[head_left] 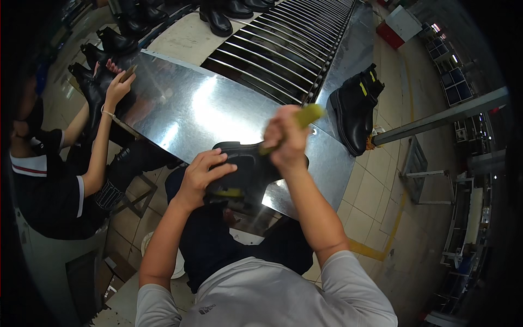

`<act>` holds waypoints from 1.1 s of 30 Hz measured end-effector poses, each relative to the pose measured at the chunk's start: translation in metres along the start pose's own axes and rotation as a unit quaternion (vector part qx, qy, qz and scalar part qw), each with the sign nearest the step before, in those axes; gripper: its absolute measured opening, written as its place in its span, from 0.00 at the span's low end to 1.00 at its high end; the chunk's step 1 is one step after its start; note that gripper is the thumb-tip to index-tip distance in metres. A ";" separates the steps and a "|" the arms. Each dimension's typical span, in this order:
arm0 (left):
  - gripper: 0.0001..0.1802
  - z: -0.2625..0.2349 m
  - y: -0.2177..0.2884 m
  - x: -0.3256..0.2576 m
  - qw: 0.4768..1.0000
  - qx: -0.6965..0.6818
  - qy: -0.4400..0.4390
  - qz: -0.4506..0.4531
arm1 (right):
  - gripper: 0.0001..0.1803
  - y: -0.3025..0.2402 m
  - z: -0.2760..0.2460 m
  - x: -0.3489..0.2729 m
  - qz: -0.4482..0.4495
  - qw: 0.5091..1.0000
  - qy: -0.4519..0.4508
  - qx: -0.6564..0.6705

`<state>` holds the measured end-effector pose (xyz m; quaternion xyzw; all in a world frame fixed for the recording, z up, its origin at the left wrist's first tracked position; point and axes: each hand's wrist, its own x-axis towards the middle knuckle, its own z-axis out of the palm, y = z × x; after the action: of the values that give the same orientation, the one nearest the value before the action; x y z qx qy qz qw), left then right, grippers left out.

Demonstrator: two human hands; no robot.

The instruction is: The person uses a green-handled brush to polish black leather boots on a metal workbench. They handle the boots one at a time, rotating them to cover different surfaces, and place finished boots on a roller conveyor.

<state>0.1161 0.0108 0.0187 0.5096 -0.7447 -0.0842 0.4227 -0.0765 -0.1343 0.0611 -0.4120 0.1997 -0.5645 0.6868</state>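
A black boot (243, 163) with a yellow-green patch lies on its side over my lap, at the near edge of the metal table. My left hand (200, 175) grips it, fingers and thumb laid over the dark leather. Above the boot's right part, my right hand (286, 139) is closed around a yellow-green strip or block (309, 115), blurred by motion. Its exact kind cannot be made out. One end sticks out past the fist, and another bit shows below the fingers by the boot. Whether it touches the boot is unclear.
A shiny metal table (180, 103) spans the front, joined to a roller conveyor (278, 41). A pair of black boots (353, 109) stands at its right edge. More black boots (215, 20) line the back. At left, a co-worker (49, 180) handles a boot. A metal beam (436, 117) juts in at right.
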 end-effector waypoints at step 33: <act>0.17 0.129 0.122 -0.046 0.679 -0.552 0.112 -0.471 | 0.22 -0.046 -0.125 -0.081 0.142 0.914 0.207 -0.318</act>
<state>-0.0544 0.0664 -0.0200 0.4726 -0.1725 -0.6102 0.6120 -0.2200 -0.1013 0.0096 -0.4499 0.5630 -0.4401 0.5357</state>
